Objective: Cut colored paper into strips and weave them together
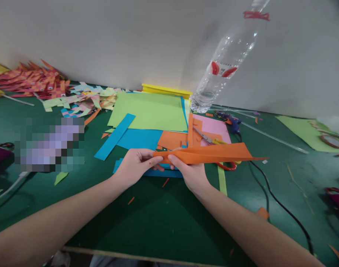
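Note:
Between both hands, above the green table, a folded sheet of orange paper [219, 152] is held lengthwise, its pointed end reaching to the right. My left hand [137, 163] pinches its left end between thumb and fingers. Close beside it, my right hand [190, 170] grips the same paper with the thumb on the near face; the other fingers are mostly hidden behind it. Under and behind the hands lie blue paper strips [116, 135] and orange paper pieces [172, 139]. Scissors [204, 138] rest just behind the orange paper, partly covered by it.
Green paper sheets [149, 111] lie at the back, with a tilted plastic bottle [225, 63] to their right. A glue gun [230, 120] trails a black cord [280, 202]. Woven paper pieces [33, 81] pile up at the back left. A roll of tape [332, 141] sits far right.

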`<state>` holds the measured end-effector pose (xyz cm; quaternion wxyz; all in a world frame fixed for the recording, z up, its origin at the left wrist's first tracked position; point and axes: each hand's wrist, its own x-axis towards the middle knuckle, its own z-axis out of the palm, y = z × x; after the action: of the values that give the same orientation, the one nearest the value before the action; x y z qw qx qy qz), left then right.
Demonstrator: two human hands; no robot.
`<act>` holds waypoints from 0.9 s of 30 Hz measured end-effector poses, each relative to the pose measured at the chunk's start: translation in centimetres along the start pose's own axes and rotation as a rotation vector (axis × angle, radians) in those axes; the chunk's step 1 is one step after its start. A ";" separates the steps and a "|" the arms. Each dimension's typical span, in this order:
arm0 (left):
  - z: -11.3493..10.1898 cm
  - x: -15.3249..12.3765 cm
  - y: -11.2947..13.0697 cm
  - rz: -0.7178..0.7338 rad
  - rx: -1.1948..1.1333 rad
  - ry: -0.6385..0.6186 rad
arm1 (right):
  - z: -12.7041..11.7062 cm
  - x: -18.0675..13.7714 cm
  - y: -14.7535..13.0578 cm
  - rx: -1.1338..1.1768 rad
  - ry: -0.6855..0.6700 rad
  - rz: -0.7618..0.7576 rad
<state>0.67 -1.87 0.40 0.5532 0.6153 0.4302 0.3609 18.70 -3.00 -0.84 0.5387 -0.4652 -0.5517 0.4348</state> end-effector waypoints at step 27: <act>0.1 0.1 0.1 -0.016 -0.132 -0.071 | 0.0 -0.5 -0.1 -0.101 0.062 0.029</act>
<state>0.84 -1.86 0.50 0.6103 0.5867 0.3903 0.3620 18.71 -3.49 -0.88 0.5251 -0.5131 -0.5488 0.3997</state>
